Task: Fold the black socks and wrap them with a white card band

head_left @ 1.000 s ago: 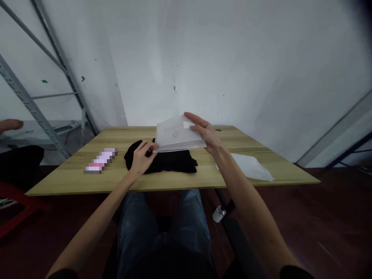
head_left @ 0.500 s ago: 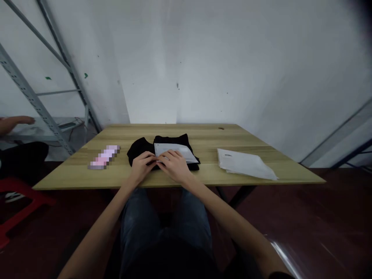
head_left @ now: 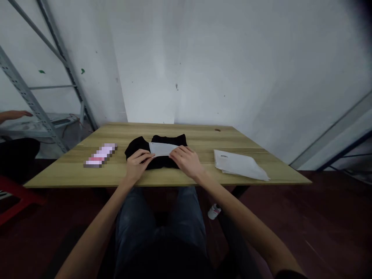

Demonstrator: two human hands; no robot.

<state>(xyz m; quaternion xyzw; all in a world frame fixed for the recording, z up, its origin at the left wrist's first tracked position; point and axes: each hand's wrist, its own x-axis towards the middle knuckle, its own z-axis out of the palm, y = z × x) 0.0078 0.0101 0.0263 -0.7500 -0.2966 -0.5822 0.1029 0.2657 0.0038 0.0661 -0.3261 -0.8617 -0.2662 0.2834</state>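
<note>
A black cloth garment (head_left: 167, 162) lies bunched and partly folded on the table. On top of it is a thin white plastic bag (head_left: 161, 149), with a small dark dot near its far left corner. My left hand (head_left: 137, 162) pinches the near left edge of this bag between thumb and fingers. At the right end, the fingers of my right hand (head_left: 187, 159) close on the bag and cover that corner. The garment shows behind the bag and beneath both hands.
A stack of flat white bags (head_left: 240, 164) rests on the wooden table (head_left: 180, 178) to the right. A blurred-out pinkish object (head_left: 101, 155) lies on the left. Beyond are a metal rack (head_left: 31, 100), another person's hand (head_left: 17, 114) and a red stool (head_left: 20, 197). A small white container (head_left: 214, 211) is below the table.
My hands have moved apart, the right one going rightward along the bag's near edge. The bag now looks narrower and pulled straight between them. The view has shifted slightly.
</note>
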